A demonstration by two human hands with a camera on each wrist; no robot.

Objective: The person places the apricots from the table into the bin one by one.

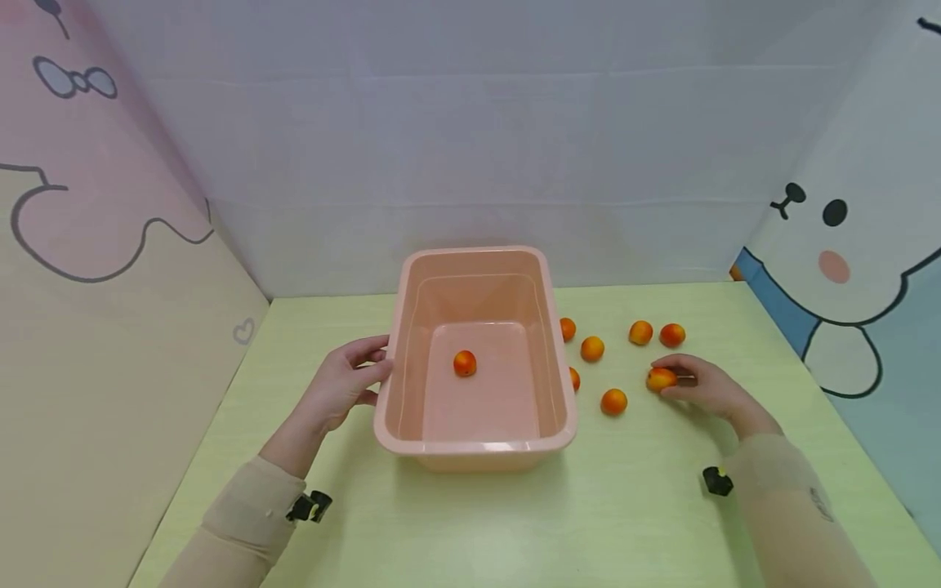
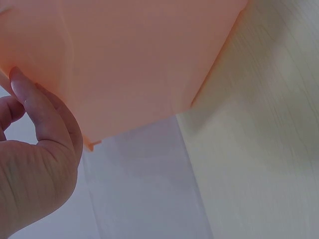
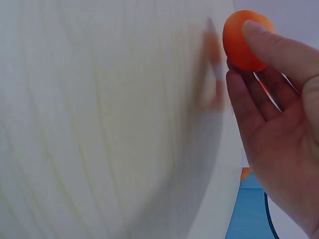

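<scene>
My right hand (image 1: 703,389) holds one fruit (image 1: 660,379), small and orange-red, pinched between thumb and fingertips over the right half of the table (image 1: 632,514); whether it is off the surface yet, I cannot tell. My left hand (image 1: 344,380) grips the pink basin (image 1: 478,447) at its left rim, the fingers bent there with little gap between them. The basin is upright close to the table's far edge, a little left of that edge's middle, and a single fruit inside (image 1: 465,364) lies on its floor. The others are loose on the table to the basin's right: a pair, the yellower fruit (image 1: 640,332) and the redder fruit (image 1: 672,335), sit just beside each other toward the far right corner; the nearest fruit (image 1: 613,402) lies closest to the near side; the middle fruit (image 1: 592,349) is between that pair and the basin; and two more, the far half-hidden fruit (image 1: 568,329) and the near half-hidden fruit (image 1: 575,379), show partly past the basin's right rim. I judge the step in hand to be the pick-up, with the basin steadied meanwhile. If this fruit is bound for the basin, the next move calls for a light, sure pinch, a lift high enough to pass the right rim, and a soft release low inside, my left hand holding the basin so that it cannot slide
</scene>
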